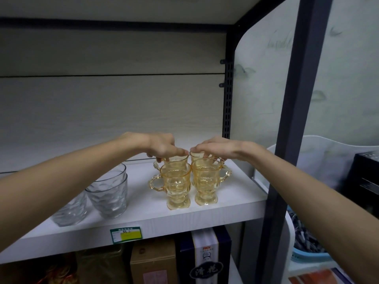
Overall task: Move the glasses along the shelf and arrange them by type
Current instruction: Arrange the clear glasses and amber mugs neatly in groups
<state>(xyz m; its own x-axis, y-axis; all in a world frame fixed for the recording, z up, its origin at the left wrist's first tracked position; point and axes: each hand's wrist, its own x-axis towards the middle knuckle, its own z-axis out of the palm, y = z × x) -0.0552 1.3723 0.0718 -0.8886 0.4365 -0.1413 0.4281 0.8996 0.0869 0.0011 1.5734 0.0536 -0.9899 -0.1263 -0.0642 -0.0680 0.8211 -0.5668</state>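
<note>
Several amber handled glass mugs stand in a tight square on the white shelf. The front left mug and the front right mug are untouched. My left hand grips the rim of the back left mug from above. My right hand grips the rim of the back right mug from above. To the left stand clear dimpled tumblers, one group partly hidden under my left forearm.
A dark metal upright frames the shelf's right end, with a frosted side panel behind it. A price label sits on the shelf's front edge. Boxes fill the shelf below. A white plastic bin stands at right.
</note>
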